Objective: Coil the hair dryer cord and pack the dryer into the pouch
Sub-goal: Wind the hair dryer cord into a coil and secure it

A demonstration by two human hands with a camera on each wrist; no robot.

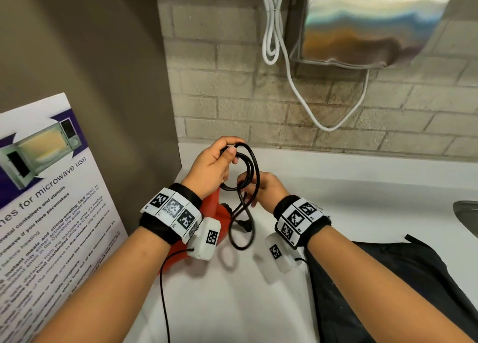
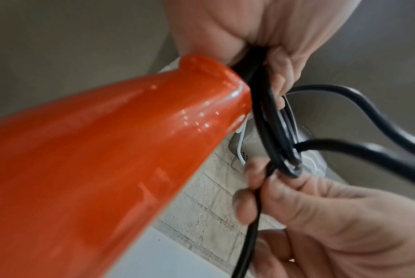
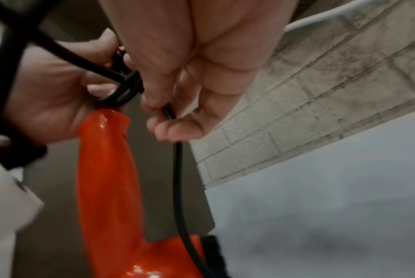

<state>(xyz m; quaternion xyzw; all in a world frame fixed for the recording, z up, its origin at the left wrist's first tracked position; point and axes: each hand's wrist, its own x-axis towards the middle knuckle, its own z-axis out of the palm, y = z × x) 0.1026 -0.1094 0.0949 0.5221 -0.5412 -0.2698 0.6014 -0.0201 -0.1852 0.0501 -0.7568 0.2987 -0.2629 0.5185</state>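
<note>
The red hair dryer (image 1: 219, 214) lies on the white counter (image 1: 349, 187), partly hidden under my left wrist. Its black cord (image 1: 252, 166) is gathered into several loops. My left hand (image 1: 230, 147) grips the top of the loops above the dryer's handle (image 2: 106, 159). My right hand (image 1: 252, 187) pinches the cord at the bottom of the loops, with the loose end (image 3: 178, 169) hanging down from it. The plug (image 1: 244, 225) dangles just above the counter. The black pouch (image 1: 388, 278) lies flat at the lower right, under my right forearm.
A steel hand dryer (image 1: 370, 24) with a white cable (image 1: 274, 32) hangs on the brick wall ahead. A microwave poster (image 1: 46, 200) stands on the brown partition at the left. A sink edge (image 1: 468, 213) shows at the far right.
</note>
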